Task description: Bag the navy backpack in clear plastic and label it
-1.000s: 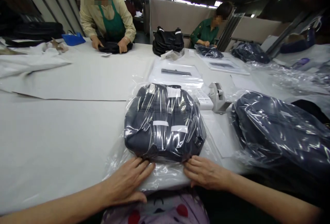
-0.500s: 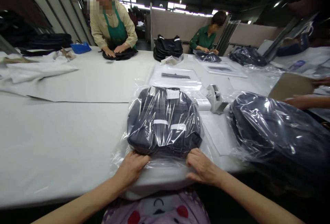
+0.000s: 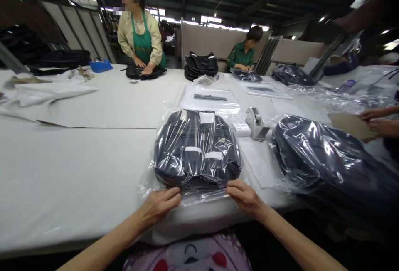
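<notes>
White paper covers the long work table (image 3: 77, 163) that fills the head view under a dark workshop roof. At its near edge I see a folded dark bag in a clear plastic sleeve (image 3: 198, 150), lying flat straight ahead of me. My left hand (image 3: 158, 206) pinches the loose near edge of the sleeve at the bag's left corner, fingers closed on the film. My right hand (image 3: 246, 198) grips the same edge at the right corner. Just beyond the bag stands a tape dispenser (image 3: 256, 118); a second wrapped dark bag (image 3: 324, 154) lies near, to the right. Across the table a person in a green apron (image 3: 141, 38) presses on a black bag (image 3: 145, 71), and another person's hands (image 3: 378, 121) hold brown card at the right edge.
</notes>
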{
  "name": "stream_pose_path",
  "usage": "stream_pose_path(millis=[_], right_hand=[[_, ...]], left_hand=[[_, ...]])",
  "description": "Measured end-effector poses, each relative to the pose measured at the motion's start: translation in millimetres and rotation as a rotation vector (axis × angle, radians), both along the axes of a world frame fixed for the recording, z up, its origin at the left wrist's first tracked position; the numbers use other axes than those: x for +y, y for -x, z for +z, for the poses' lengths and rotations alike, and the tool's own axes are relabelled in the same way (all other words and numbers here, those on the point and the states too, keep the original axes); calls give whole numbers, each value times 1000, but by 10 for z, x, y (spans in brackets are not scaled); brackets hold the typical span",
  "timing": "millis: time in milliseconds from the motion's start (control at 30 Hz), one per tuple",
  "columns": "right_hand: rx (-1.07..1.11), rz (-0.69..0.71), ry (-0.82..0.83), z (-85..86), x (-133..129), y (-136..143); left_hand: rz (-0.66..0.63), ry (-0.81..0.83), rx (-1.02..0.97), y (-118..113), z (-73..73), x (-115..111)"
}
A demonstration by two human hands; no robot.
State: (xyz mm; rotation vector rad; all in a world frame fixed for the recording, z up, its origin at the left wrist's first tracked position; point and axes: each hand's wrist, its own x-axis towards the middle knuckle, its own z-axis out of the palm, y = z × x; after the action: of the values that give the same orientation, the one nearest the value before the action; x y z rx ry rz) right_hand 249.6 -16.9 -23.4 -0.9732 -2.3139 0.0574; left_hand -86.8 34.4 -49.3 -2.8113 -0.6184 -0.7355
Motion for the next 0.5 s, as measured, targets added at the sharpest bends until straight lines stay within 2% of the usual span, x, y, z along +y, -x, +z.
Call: stream_pose_path(millis=[100,200,333,400,500], right_hand=[[128,-67,-15,-10,3,21],[187,-79,-10,-26,17,33],[298,-131,97,-42,39,28],[372,-201,162,-39,59,42],[481,-321,297,-10,123,114]], left_hand=[[-34,-64,-47,16,22,12],[-6,-26,-90,31,120,11],[-10,195,-12,-37,350,60],[0,344,-51,-116,445,99],[163,557,-200,-248,513,148]])
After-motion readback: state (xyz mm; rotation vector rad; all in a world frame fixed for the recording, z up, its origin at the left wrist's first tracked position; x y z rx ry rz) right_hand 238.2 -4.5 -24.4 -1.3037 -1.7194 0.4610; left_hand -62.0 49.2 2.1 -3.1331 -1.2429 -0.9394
